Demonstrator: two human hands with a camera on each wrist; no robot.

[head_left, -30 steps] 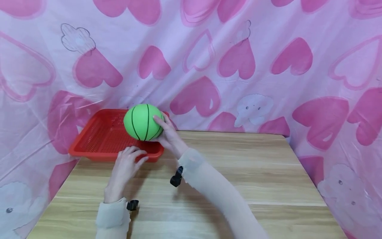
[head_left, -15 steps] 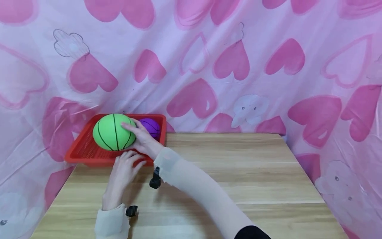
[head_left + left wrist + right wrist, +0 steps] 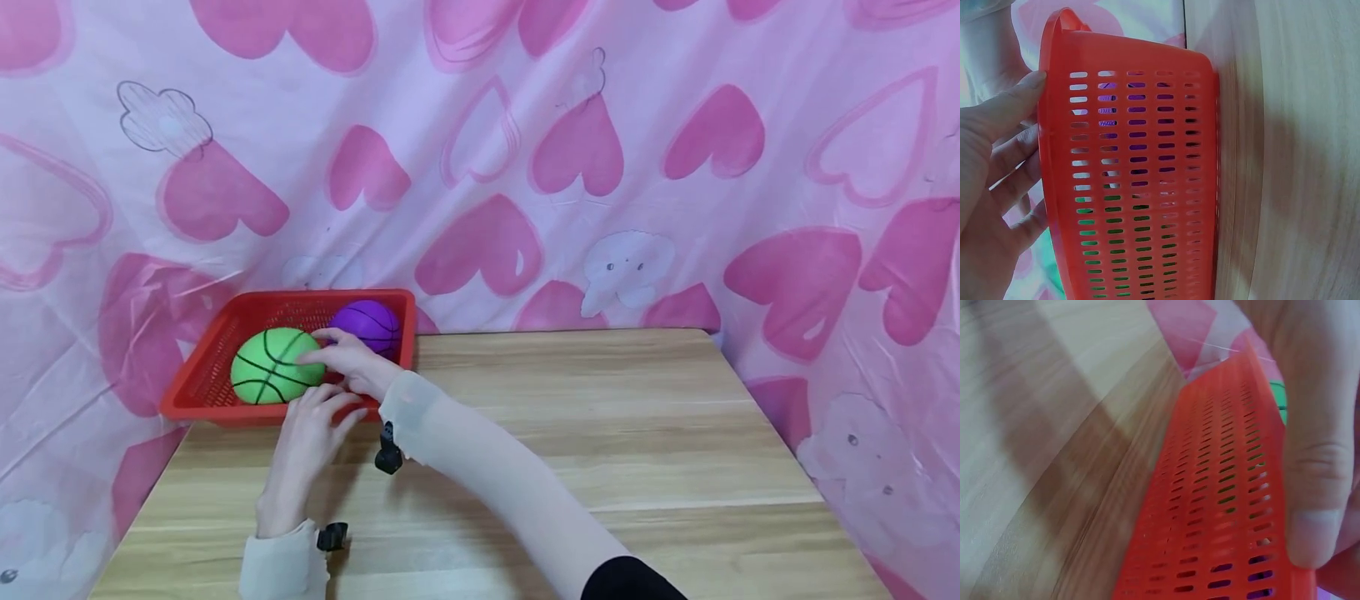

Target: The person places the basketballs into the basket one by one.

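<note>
A green ball (image 3: 273, 367) with black lines lies in the left part of the red plastic basket (image 3: 198, 385). A purple ball (image 3: 367, 323) sits at the basket's back right. My right hand (image 3: 351, 364) reaches over the basket with its fingers extended at the green ball's right side; whether they touch it is unclear. Its thumb (image 3: 1319, 506) shows close to the rim in the right wrist view. At the front rim, my left hand (image 3: 307, 437) has its fingers over the edge and the thumb (image 3: 1016, 103) against the rim's outer side.
The basket stands on the far left of a wood-grain table (image 3: 570, 433). A pink heart-patterned cloth (image 3: 480, 167) hangs right behind it and along the sides. Black wrist cameras (image 3: 388, 450) sit on both sleeves.
My right hand has carried the green ball left and lowered it into the basket, and its fingers have loosened. The purple ball has come into view. The left hand has stayed at the rim.
</note>
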